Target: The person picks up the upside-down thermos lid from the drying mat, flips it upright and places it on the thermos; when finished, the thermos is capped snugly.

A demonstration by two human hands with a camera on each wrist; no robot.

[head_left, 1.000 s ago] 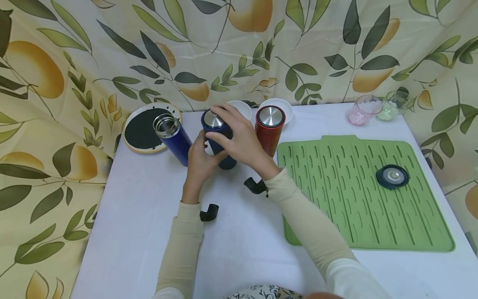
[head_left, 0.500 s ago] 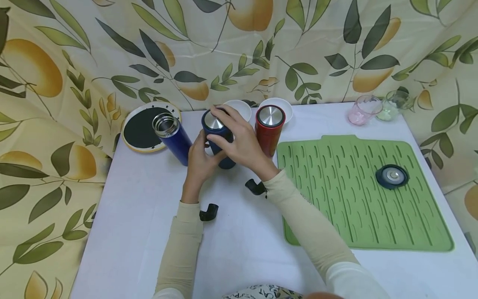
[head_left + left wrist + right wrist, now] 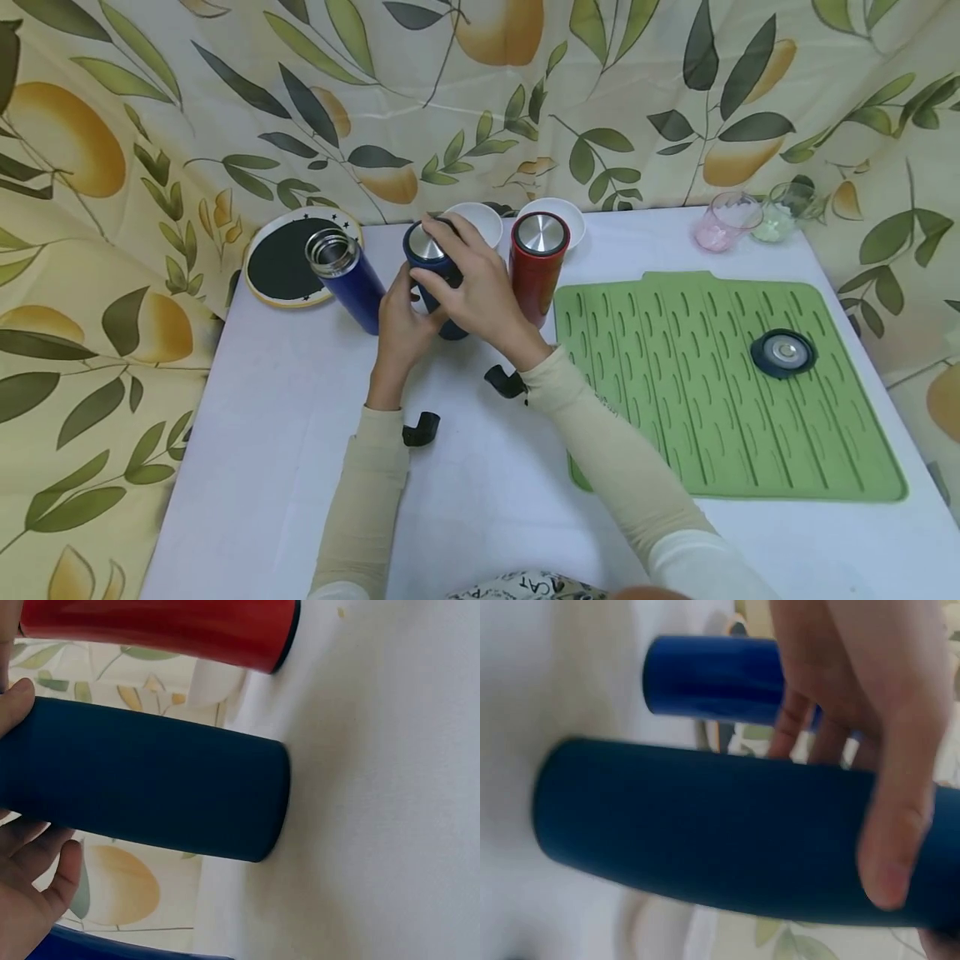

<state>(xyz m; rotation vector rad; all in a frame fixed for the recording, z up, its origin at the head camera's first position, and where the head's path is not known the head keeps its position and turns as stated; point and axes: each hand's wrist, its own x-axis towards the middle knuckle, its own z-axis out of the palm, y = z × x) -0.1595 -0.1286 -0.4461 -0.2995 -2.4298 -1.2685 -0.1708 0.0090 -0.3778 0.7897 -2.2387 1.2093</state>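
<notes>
A dark navy flask [image 3: 450, 321] stands upright on the white table [image 3: 262, 467], its steel-topped cap [image 3: 424, 244] on. My left hand [image 3: 403, 315] grips its body from the near left side. My right hand [image 3: 459, 268] curls over the top and grips the cap. In the left wrist view the navy flask [image 3: 150, 784] lies across the frame with my fingers [image 3: 34, 896] against it. The right wrist view shows my right fingers [image 3: 889, 825] wrapped round the navy flask [image 3: 705, 832].
An open blue flask [image 3: 348, 277] stands just left, a capped red flask [image 3: 537, 262] just right. Behind are two white bowls [image 3: 557, 214], a round black board [image 3: 285, 260] and two glasses [image 3: 718, 222]. A green mat [image 3: 712, 400] at right carries a loose cap [image 3: 783, 353].
My right hand has turned slightly on the navy flask's cap. The left hand and the flask stay where they were.
</notes>
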